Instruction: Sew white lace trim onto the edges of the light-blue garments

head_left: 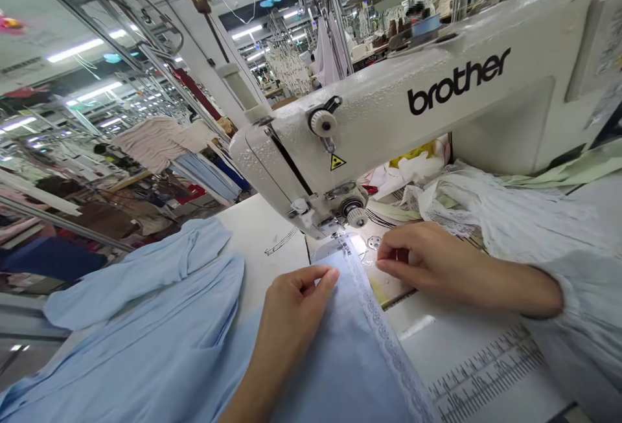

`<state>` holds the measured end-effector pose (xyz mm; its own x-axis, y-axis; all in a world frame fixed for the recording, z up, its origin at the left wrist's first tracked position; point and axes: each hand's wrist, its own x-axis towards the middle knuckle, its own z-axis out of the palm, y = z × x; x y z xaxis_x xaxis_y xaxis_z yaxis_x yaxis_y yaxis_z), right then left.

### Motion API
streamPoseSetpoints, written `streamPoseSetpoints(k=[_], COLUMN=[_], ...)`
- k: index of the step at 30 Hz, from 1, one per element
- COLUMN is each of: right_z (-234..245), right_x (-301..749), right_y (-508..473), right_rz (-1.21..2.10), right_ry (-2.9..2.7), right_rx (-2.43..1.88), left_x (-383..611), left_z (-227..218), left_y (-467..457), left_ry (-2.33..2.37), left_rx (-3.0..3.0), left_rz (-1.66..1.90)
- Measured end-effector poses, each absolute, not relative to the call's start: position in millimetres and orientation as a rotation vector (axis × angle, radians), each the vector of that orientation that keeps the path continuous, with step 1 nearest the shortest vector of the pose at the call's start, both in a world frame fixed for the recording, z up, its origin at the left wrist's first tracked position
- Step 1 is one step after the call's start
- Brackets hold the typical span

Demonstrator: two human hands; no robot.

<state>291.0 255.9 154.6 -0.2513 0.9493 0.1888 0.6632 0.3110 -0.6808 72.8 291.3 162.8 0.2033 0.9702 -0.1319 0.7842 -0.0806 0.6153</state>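
A pale blue garment [160, 339] lies across the white sewing table, with a strip of white lace trim [383, 335] along its right edge leading under the presser foot [335, 228] of the sewing machine [413, 105]. My left hand [294, 309] rests on the blue fabric, fingers curled and pressing it down just left of the lace. My right hand [422, 261] sits right of the needle, thumb and fingers pinched together at the lace edge.
A heap of white lace fabric [490, 209] lies under the machine arm at the right. A printed ruler [490, 371] runs along the table's front right. Racks of hanging garments [155, 144] and other workstations fill the background at the left.
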Motion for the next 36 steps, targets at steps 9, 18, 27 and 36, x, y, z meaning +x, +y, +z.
streamPoseSetpoints(k=[9, 18, 27, 36], right_z=[154, 141, 140, 137], right_x=[291, 270, 269, 269], right_y=[273, 315, 318, 318], right_rz=[0.546, 0.496, 0.646, 0.652], right_ry=[-2.046, -1.934, -1.907, -1.941], right_rx=[-1.418, -1.441, -1.386, -1.371], left_x=[82, 90, 88, 91], left_z=[156, 147, 143, 141], left_y=[306, 313, 315, 315], left_ry=[1.589, 1.514, 1.463, 1.466], left_rx=[2.081, 2.245, 2.345, 2.388], left_rz=[0.471, 0.628, 0.689, 0.717])
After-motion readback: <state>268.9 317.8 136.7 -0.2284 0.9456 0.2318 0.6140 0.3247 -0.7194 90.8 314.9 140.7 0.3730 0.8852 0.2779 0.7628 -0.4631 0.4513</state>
